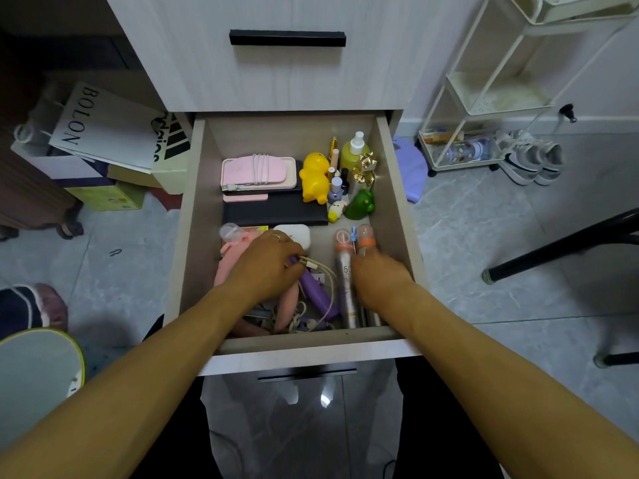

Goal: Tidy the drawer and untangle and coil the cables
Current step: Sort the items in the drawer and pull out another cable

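Note:
The open drawer (392,188) holds mixed items. My left hand (266,264) reaches into its front left and pinches the plug ends of a beige cable (326,281) that loops over a purple gadget (316,292). More tangled cable (297,319) lies near the drawer's front wall. My right hand (378,278) lies on top of silver spray bottles (345,288) with orange collars at the front right; its fingers are hidden. A white cable (261,169) is wrapped around a pink case (242,172) at the back left.
A yellow duck toy (314,178), green bottle (354,153), green toy (361,203), small bottles and a black wallet (276,210) fill the back of the drawer. A pink pouch (230,261) lies at the left. Bags and boxes stand left; a white trolley (484,98) and shoes stand right.

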